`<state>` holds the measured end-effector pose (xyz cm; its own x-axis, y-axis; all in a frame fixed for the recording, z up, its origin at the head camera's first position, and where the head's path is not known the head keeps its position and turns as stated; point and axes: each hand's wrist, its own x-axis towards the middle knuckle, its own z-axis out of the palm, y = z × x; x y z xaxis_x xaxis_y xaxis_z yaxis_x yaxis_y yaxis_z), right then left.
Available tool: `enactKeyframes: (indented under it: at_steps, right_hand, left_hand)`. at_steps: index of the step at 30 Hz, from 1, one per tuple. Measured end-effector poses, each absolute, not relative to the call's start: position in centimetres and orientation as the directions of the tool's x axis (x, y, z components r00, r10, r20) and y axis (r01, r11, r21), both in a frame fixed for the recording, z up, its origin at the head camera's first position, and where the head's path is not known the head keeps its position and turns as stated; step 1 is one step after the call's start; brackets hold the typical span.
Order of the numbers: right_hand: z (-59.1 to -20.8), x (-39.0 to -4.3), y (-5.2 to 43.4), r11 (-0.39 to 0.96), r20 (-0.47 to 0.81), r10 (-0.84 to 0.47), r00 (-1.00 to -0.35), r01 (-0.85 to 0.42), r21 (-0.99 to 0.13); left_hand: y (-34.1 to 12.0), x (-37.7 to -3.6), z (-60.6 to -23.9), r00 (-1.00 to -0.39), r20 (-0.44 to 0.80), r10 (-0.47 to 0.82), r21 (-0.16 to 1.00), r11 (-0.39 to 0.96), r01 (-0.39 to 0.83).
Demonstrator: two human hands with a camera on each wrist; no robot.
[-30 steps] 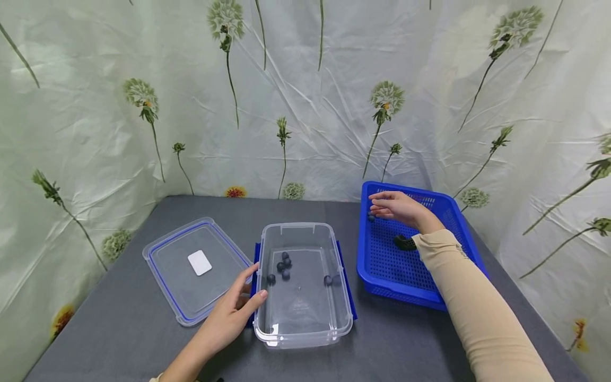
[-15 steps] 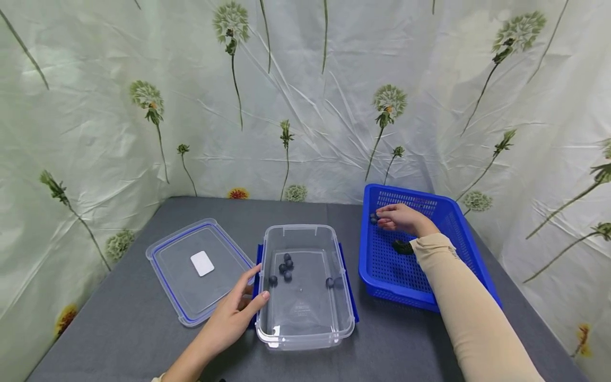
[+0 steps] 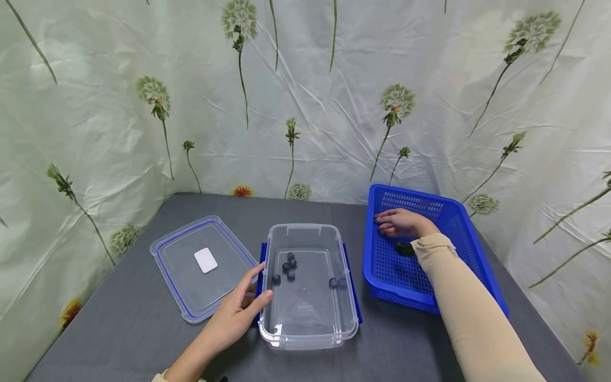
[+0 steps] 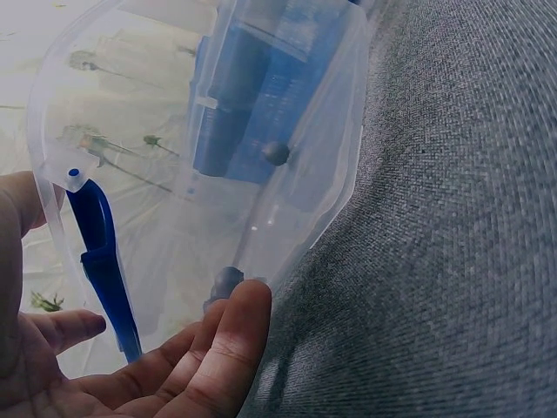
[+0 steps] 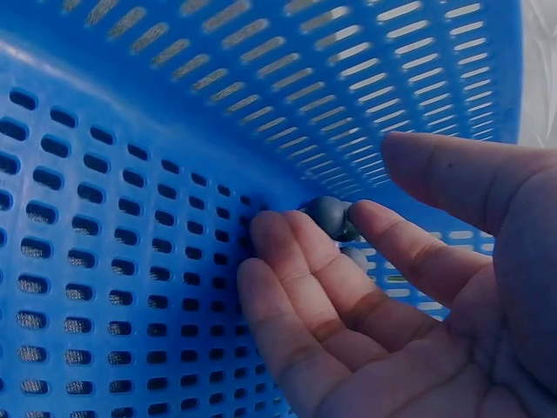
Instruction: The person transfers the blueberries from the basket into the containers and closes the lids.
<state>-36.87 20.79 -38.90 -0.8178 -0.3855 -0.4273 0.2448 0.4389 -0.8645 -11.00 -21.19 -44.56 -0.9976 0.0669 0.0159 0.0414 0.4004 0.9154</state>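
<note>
Blueberry (image 5: 330, 215) at far-left wall inside blue basket (image 3: 470, 249), right side of surface; pinched between right hand (image 3: 402, 223) fingers (image 5: 287, 261). Left hand (image 3: 235, 317) fingers relaxed, touching clear container (image 3: 308, 329) near-left side, mid-surface. Lid (image 3: 205, 267) beside it, left.

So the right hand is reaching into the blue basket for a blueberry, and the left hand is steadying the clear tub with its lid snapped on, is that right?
Not quite: the lid is off, lying flat on the table left of the clear tub, as the head view shows. The rest holds: the right hand is in the blue basket with its fingers at a blueberry, and the left hand rests against the tub's side.
</note>
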Motion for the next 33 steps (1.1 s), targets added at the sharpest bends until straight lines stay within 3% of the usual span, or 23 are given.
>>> enactKeyframes:
  at_steps: [21,33]
  right_hand:
    - [-39.1,-37.3,20.0,0.480,-0.465,-0.361,-0.808,0.266,-0.836]
    - [-39.2,-37.3,19.6,0.401,-0.453,-0.426,-0.783,0.285,-0.871]
  left_hand:
    - [-21.1,-11.2,-44.4,-0.997,0.020,0.078,0.918,0.393,0.049]
    - [-21.1,-11.0,-44.3,-0.998,0.003,0.070,0.916,0.400,0.031]
